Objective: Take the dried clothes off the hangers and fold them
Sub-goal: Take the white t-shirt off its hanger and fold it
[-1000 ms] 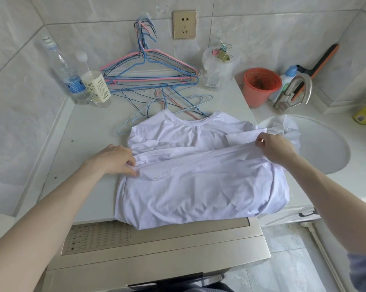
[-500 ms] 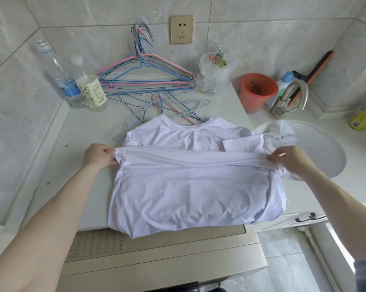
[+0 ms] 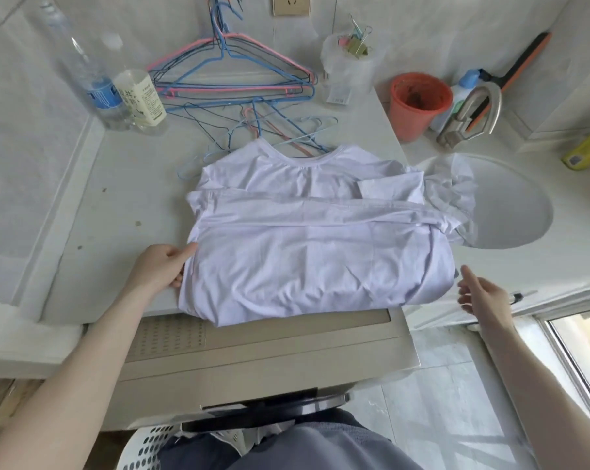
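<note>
Shirt (image 3: 314, 262) in mid frame just got its bottom folded up, so my left hand (image 3: 161, 269) pinches its side and my right hand (image 3: 483, 295) hangs loose.

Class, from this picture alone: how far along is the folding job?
Done: the white shirt is off its hanger, the hangers lie bare behind it, and its hem is folded up across the chest. In hand: the left hand pinches the shirt's left edge; the right hand hovers open beside the right edge. Left: one sleeve spills toward the sink; the sides need folding in.
</note>
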